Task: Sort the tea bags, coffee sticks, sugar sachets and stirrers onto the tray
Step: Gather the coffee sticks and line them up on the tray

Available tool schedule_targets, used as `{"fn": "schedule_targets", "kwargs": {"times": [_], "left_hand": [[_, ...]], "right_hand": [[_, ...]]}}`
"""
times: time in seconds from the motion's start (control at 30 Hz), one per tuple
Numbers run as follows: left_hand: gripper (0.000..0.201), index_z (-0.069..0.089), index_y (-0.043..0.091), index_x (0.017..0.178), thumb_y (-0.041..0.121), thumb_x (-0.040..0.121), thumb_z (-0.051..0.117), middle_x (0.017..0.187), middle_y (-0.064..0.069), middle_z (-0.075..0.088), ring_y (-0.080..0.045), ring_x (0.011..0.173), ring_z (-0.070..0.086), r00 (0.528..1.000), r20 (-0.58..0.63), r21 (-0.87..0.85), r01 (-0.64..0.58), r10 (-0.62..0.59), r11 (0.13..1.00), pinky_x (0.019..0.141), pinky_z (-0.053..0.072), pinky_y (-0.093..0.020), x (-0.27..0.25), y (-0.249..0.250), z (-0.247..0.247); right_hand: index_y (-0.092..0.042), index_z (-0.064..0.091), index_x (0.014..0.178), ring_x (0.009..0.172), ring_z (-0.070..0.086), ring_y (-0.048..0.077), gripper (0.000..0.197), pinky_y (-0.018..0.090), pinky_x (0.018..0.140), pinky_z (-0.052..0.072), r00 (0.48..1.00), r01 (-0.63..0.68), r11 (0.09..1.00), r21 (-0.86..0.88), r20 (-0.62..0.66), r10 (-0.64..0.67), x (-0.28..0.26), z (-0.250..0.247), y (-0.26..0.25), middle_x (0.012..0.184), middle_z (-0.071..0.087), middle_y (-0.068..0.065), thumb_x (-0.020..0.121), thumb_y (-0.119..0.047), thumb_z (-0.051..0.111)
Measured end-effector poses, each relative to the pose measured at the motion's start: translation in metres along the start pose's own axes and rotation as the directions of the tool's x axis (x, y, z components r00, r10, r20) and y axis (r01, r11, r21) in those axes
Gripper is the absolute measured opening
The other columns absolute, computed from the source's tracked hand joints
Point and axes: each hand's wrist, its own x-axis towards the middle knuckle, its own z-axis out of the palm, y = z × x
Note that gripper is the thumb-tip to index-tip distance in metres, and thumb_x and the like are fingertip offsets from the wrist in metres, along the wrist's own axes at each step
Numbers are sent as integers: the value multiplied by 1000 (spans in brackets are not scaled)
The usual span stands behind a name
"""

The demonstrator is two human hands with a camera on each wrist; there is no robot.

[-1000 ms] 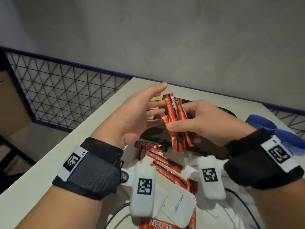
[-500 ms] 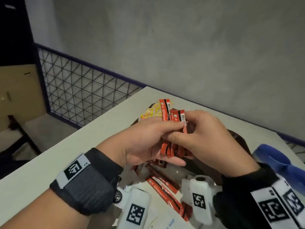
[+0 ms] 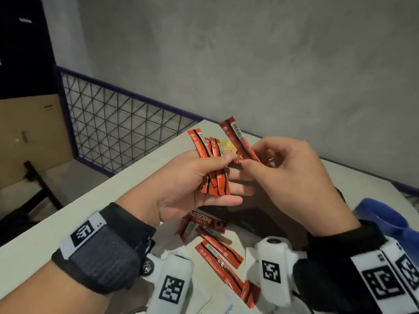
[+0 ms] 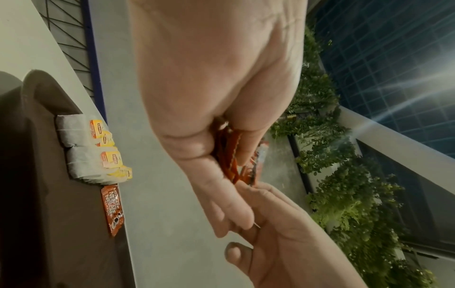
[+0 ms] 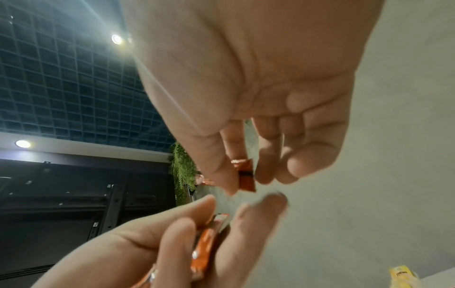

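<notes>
My left hand [image 3: 204, 177] grips a bundle of red coffee sticks [image 3: 210, 164] between thumb and fingers, raised above the table. My right hand [image 3: 278, 175] pinches one or two more red coffee sticks [image 3: 240, 141] just to the right of that bundle. More coffee sticks [image 3: 217, 252] lie loose on the table below my hands. In the left wrist view the dark tray [image 4: 44, 175] holds a row of tea bags [image 4: 83, 148] with yellow tags and one coffee stick [image 4: 112, 208] beside them. The tray [image 3: 256, 220] is mostly hidden behind my hands in the head view.
White sugar sachets [image 3: 229, 307] lie among the loose sticks near the table's front. A blue object [image 3: 385, 216] sits at the right edge. A wire mesh fence [image 3: 118, 128] runs along the table's left side, a grey wall behind.
The single bundle held by both hands has split: my left hand now keeps most of the sticks, my right hand has drawn a stick or two away to the right.
</notes>
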Motion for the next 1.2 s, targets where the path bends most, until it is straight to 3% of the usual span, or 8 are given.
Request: {"fn": "schedule_targets", "kwargs": {"times": [0.13,0.3,0.47,0.6,0.77,0.97,1.07,1.2], "left_hand": [[22,73,21,87,28,103,60,77,-4,68,-20,67,69,999,-35,48,6,-4,999,53,61,-31,3,-3,-3],[38,65,24,60,54,80,77,60,4,27,-9,48,32,995,-74,26,-63,65,998,45,38,-23,0,4,-2],[34,63,23,65,51,78,77,55,6,23,-9,43,28,980,-169,-37,-117,109,992,43,35,-23,0,8,-4],[32,71,25,58,31,89,75,53,8,28,-7,45,30,969,-202,5,-145,143,989,44,36,-22,3,6,-7],[32,70,26,56,34,86,77,54,9,32,-7,47,31,962,-225,28,-155,157,988,46,37,-21,2,6,-7],[40,70,25,55,33,95,70,54,7,31,-6,46,32,963,-225,-1,-153,149,988,46,36,-21,2,5,-4],[30,72,24,66,33,95,71,56,6,31,-7,47,32,963,-239,-8,-127,121,992,45,36,-21,2,6,-3],[23,69,20,105,41,96,65,59,7,34,-7,47,33,966,-255,-95,-67,41,993,42,33,-21,2,12,-7]], "right_hand": [[-25,65,84,57,69,15,8,44,59,59,997,-8,1000,25,-76,9,2,-2,1,69,69,-3,92,-23,65],[-40,77,104,66,67,1,25,29,63,58,999,49,997,60,-21,-48,-3,0,-5,74,67,-25,97,-20,64],[-38,76,116,77,61,5,28,35,73,60,999,41,997,70,7,-41,-3,1,-4,80,56,-28,96,-20,67],[-31,74,121,60,63,7,32,32,58,58,993,-93,962,257,92,71,-3,-4,-7,84,67,-19,91,-19,72],[-20,80,98,62,70,27,12,44,57,60,994,-111,935,337,38,105,3,-9,-1,76,75,7,91,-13,73],[-13,82,88,63,67,19,13,35,56,54,979,-198,904,378,35,200,6,-17,6,75,75,10,89,-3,72],[-13,83,83,68,65,16,16,32,58,54,966,-258,892,371,110,234,4,-23,8,78,76,12,89,-3,72],[-4,79,90,63,60,11,10,23,52,48,937,-346,790,506,146,317,30,-43,12,72,70,7,88,0,70]]}}
